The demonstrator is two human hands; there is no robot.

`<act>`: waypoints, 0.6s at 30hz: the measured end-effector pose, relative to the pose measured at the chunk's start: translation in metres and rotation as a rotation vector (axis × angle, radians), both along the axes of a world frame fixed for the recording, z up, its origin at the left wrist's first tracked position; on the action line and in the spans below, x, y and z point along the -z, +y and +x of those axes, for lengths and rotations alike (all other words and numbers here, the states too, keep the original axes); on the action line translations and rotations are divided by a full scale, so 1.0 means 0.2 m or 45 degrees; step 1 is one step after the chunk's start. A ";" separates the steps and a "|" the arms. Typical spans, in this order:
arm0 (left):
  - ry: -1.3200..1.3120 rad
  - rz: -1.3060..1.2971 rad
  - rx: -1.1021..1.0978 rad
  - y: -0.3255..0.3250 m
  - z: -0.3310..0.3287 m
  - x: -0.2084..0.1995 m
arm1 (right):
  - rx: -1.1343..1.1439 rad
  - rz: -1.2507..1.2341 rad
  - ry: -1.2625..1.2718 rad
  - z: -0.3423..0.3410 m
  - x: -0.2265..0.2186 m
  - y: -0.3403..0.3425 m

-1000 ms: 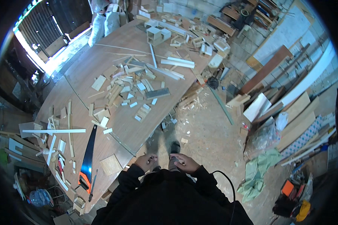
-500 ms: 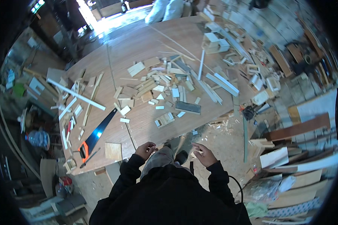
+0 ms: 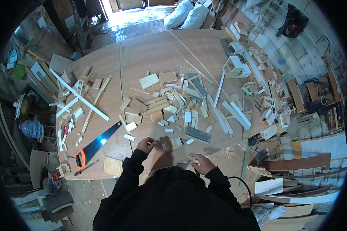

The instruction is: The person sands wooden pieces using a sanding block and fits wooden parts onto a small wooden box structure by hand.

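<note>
The person stands at the near edge of a big wooden table (image 3: pixel 150 54) and both arms in black sleeves come in from below. The left hand (image 3: pixel 145 145) rests on the table top with the fingers bent, and its fingertips touch a small flat wood block (image 3: pixel 172 144) that lies just to the right of it. I cannot tell if the hand really grips the block or only presses on it. The right hand (image 3: pixel 199 163) is at the table edge, close to the body, with the fingers curled down; something small and pale shows at the fingertips, but it is too small to name, so I cannot tell if this hand holds anything.

Just behind the block lies a dark grey flat piece (image 3: pixel 198 134). Further back, a heap of short wood offcuts (image 3: pixel 173 104) covers the middle of the table. To the left of the left hand lies a hand saw (image 3: pixel 96 145) with an orange and black handle, its blade pointing up and to the right. Near the saw handle sits a square plywood piece (image 3: pixel 113 166). A long white strip (image 3: pixel 79 94) lies slanted on the left part of the table.
</note>
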State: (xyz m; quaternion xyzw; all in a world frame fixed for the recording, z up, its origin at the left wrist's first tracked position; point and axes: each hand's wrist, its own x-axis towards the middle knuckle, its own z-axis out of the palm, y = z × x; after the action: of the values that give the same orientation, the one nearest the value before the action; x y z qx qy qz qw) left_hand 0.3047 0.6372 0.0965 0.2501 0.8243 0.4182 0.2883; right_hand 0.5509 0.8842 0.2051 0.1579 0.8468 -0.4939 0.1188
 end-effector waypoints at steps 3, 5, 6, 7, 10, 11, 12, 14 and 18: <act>0.409 0.034 0.104 0.15 -0.28 0.19 | 0.049 -0.036 0.036 -0.13 0.03 0.06; 0.635 -0.176 0.075 0.32 -0.44 0.21 | 0.142 -0.077 -0.025 -0.17 0.06 0.08; 0.627 -0.453 0.093 0.40 -0.52 0.20 | 0.152 -0.076 -0.044 -0.18 0.06 0.08; 0.600 -0.607 0.145 0.48 -0.61 0.20 | 0.142 -0.058 -0.048 -0.20 0.07 0.09; 0.696 -0.768 0.169 0.62 -0.78 0.21 | 0.111 -0.073 -0.061 -0.24 0.16 0.09; 0.661 -0.866 0.232 0.66 -0.83 0.21 | 0.089 -0.112 -0.062 -0.23 0.21 0.10; 0.652 -0.867 0.217 0.66 -0.86 0.24 | 0.073 -0.108 -0.066 -0.25 0.22 0.10; 0.613 -0.814 0.178 0.63 -0.90 0.27 | 0.028 0.003 -0.104 -0.29 0.23 0.12; 0.647 -0.772 0.125 0.61 -0.92 0.42 | 0.060 -0.033 -0.195 -0.35 0.23 0.16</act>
State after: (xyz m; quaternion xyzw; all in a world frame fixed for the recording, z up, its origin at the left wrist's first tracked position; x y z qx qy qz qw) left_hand 0.1209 0.7589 0.0119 0.2883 0.9425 0.0664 0.1555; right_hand 0.4817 0.9153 0.1591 0.2136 0.8248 -0.4939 0.1738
